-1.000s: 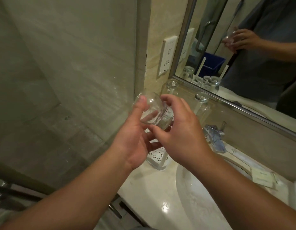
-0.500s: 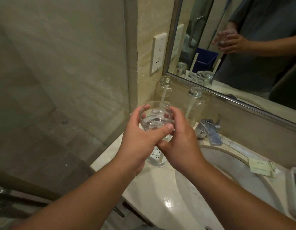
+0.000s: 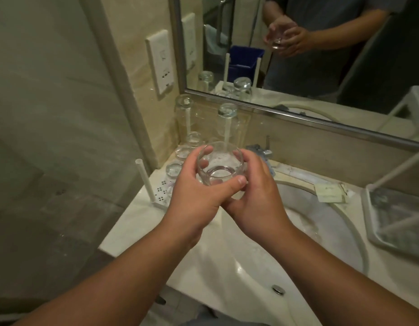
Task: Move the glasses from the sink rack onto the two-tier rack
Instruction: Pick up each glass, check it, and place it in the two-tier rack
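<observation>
Two hands share one short clear glass [image 3: 219, 164], upright with its mouth toward the camera, above the worktop [image 3: 133, 222] at the basin's [image 3: 250, 267] left edge; the left hand [image 3: 199, 196] has its grip clenched round the glass, thumb across the near wall, while the right hand [image 3: 255, 198] cups the far side, its grip also on the glass; behind, the sink rack [image 3: 160, 192] carries upturned glasses [image 3: 183, 116] on white pegs; the two-tier rack [image 3: 396, 215] stands at far right.
</observation>
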### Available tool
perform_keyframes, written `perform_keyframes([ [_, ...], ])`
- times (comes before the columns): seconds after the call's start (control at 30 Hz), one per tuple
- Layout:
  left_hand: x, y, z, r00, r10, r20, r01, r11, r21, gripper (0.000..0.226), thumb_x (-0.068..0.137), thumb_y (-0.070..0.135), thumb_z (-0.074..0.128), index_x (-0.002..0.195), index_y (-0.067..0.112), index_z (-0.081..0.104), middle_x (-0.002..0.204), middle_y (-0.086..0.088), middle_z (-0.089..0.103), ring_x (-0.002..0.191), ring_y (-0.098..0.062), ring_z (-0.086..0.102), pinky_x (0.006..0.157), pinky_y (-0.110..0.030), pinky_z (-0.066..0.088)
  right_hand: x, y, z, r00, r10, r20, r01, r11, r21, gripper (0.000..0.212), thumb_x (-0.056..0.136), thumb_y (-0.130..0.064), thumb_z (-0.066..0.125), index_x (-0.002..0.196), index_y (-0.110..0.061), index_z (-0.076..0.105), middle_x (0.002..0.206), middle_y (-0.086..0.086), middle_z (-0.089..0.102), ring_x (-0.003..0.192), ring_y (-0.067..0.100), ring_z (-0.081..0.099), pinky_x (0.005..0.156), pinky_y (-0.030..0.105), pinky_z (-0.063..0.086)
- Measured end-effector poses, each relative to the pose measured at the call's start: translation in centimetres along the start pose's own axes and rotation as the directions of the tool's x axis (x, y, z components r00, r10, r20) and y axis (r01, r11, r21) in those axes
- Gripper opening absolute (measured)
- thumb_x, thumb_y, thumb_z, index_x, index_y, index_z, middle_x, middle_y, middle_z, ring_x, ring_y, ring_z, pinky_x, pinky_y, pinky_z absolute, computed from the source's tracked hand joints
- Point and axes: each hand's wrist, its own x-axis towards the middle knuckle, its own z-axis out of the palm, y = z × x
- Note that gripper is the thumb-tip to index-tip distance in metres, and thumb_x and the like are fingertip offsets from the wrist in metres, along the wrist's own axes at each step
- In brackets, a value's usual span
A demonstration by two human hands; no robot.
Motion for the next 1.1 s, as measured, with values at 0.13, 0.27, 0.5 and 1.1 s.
perform_keyframes([
  [0.13,0.0,-0.9,3.5,0.996,-0.035,0.088,0.032,0.999,0.04,0.075,0.048,0.034,0.089,0.113,0.054,0.058,0.124,0.012,0.052,0.094,0.001,0.068,0.076,-0.022,0.055,-1.4,2.2,-2.8,0.997,0.052,-0.065,-0.051,0.999,0.017,0.078,0.067,-0.037,0.083,0.132,-0.032,0.04,0.127,-0.016,0.043,0.105,0.004,0.057,0.085,0.018,0.047],
  [0.27,-0.3,-2.0,7.2,0.979,-0.079,0.189,0.068,0.996,0.06,0.068,0.052,0.027,0.089,0.107,0.053,0.059,0.12,0.013,0.052,0.089,-0.001,0.07,0.074,-0.023,0.056,-3.1,5.0,-5.5,0.986,0.113,-0.12,-0.11,0.993,0.03,0.08,0.066,-0.034,0.084,0.133,-0.029,0.041,0.132,-0.014,0.039,0.105,0.012,0.061,0.086,0.036,0.054],
  [0.5,-1.7,-4.9,14.3,0.933,-0.18,0.311,0.136,0.978,0.16,0.072,0.053,0.03,0.089,0.115,0.049,0.057,0.122,0.011,0.051,0.102,-0.009,0.067,0.087,-0.035,0.058,-7.0,10.0,-10.5,0.951,0.22,-0.217,-0.232,0.972,-0.034,0.08,0.064,-0.044,0.081,0.131,-0.036,0.039,0.153,-0.005,0.024,0.112,-0.03,0.03,0.089,0.031,0.053],
  [1.1,-5.6,-12.9,30.6,0.763,-0.39,0.516,0.158,0.886,0.436,0.077,0.056,0.04,0.087,0.125,0.043,0.052,0.113,0.004,0.053,0.107,-0.013,0.062,0.09,-0.036,0.057,-16.8,21.6,-21.3,0.79,0.501,-0.353,-0.507,0.858,0.082,0.086,0.063,-0.03,0.084,0.136,-0.027,0.039,0.123,-0.018,0.035,0.103,0.011,0.061,0.078,0.009,0.044],
])
